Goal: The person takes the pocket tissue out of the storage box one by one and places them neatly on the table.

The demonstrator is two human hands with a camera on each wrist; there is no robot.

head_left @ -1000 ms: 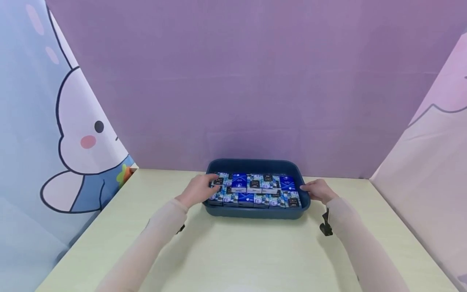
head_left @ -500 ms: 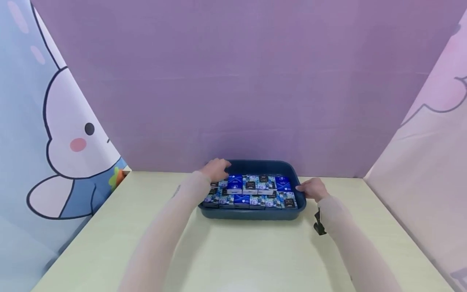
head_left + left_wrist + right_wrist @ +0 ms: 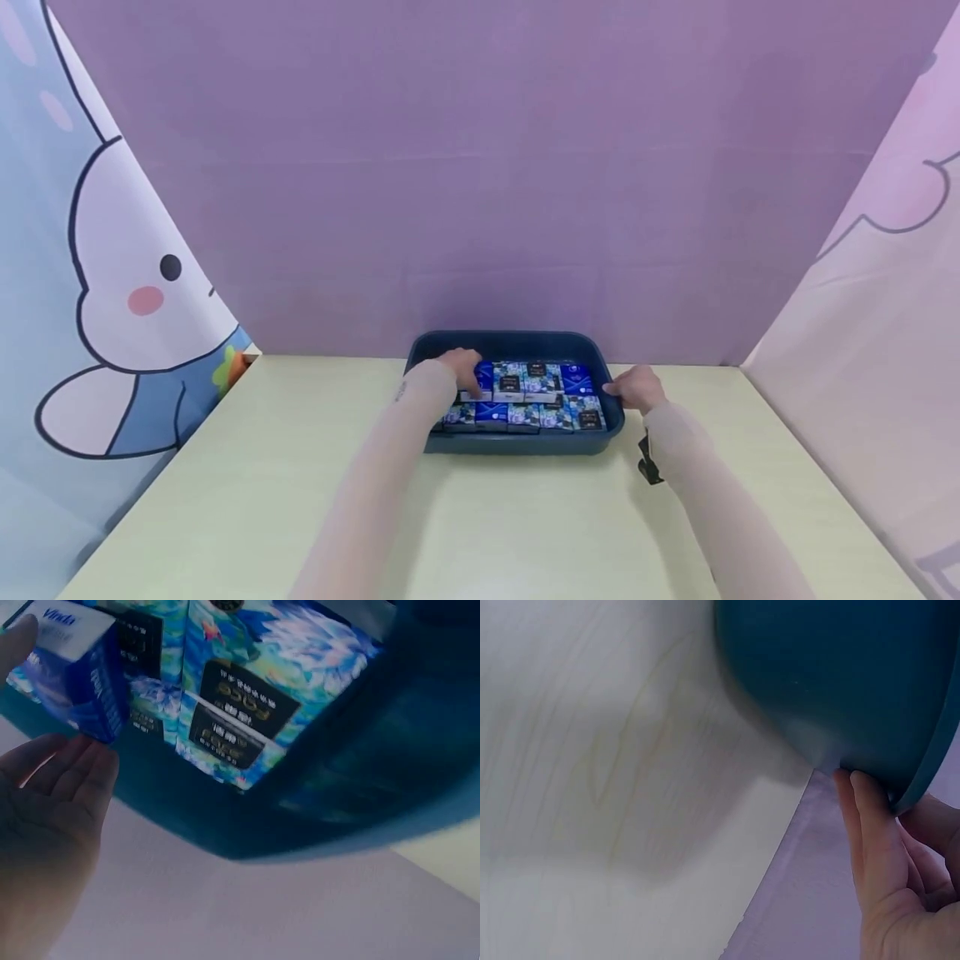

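Inside the bin (image 3: 517, 444), at its left side, the left hand (image 3: 462, 368) holds one blue packet (image 3: 84, 686) between thumb and fingers; the right hand (image 3: 637, 388) pinches the bin's right rim.

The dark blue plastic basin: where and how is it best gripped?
Probably by the basin rim at both short ends, coming from left and right: this thin edge can be pinched, as the right hand does, while the purple backdrop stands close behind.

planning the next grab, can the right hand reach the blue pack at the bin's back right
Probably, though it would first have to let go: the right hand pinches the bin at its right side. The blue pack lies just inside, its top uncovered.
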